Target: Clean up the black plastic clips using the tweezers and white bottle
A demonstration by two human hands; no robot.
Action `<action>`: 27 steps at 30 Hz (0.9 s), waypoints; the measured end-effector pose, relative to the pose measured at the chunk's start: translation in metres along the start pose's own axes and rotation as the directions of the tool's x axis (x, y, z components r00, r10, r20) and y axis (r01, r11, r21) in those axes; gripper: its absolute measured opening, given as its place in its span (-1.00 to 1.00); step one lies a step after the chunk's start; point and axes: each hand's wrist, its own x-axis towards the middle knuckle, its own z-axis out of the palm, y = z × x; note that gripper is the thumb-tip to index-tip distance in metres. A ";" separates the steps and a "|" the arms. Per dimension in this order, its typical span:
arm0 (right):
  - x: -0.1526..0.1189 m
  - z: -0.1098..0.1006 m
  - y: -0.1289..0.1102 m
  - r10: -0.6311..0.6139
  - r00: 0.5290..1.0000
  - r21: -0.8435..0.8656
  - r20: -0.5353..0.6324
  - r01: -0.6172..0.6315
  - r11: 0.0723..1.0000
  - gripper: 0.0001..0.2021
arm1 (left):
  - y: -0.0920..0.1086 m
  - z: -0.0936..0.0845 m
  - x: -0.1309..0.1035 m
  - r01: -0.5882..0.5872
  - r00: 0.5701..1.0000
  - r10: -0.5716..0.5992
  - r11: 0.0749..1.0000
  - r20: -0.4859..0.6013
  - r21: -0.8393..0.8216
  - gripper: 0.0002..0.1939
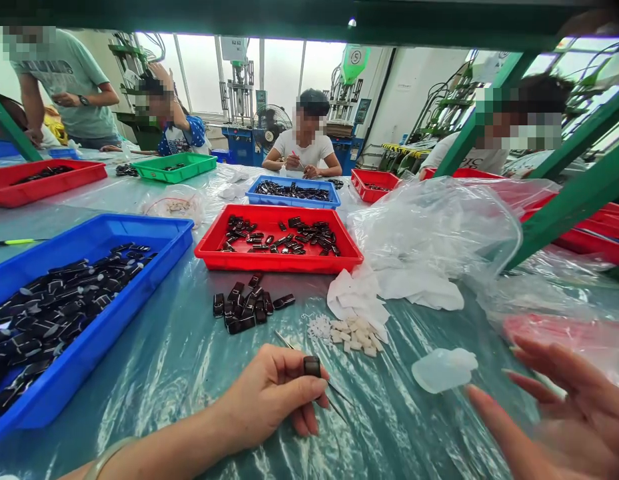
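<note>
My left hand (269,397) pinches a small glossy black piece (312,365) between thumb and fingers. Metal tweezers (340,395) pass by the same hand, their ends showing on both sides; I cannot tell whether it grips them or they lie beneath. At the right edge my right hand (569,407) is spread and holds nothing. Closest to its thumb lies a translucent whitish plastic bottle (443,370). Beyond my left hand sit a loose pile of black pieces (246,307) and a heap of small cream-coloured blocks (356,335) beside white crumbs (319,329).
A red tray (279,265) and a large blue tray (89,347) hold many black pieces. White tissues (356,297) and a clear plastic bag (434,220) lie to the right, near a slanted green beam (569,200). Several people sit or stand around the plastic-covered table.
</note>
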 end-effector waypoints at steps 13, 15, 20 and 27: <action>0.027 0.019 -0.003 0.217 0.843 0.007 0.492 -0.253 0.968 -0.60 | 0.001 0.004 -0.006 0.059 0.997 -0.058 0.998 0.050 -0.010 -0.65; 0.033 0.021 -0.019 -0.012 0.888 0.027 0.459 0.000 1.000 -0.65 | -0.001 0.004 -0.007 0.067 0.995 -0.066 0.998 0.081 -0.011 -0.66; 0.043 0.027 -0.059 -0.579 0.721 0.000 0.381 0.627 0.779 -0.66 | -0.001 0.001 -0.009 0.077 0.986 -0.072 0.997 0.151 -0.026 -0.66; 0.031 0.038 -0.073 -0.659 0.676 -0.021 0.329 0.703 0.710 -0.64 | 0.002 0.001 -0.010 0.111 0.977 -0.105 0.994 0.185 -0.021 -0.62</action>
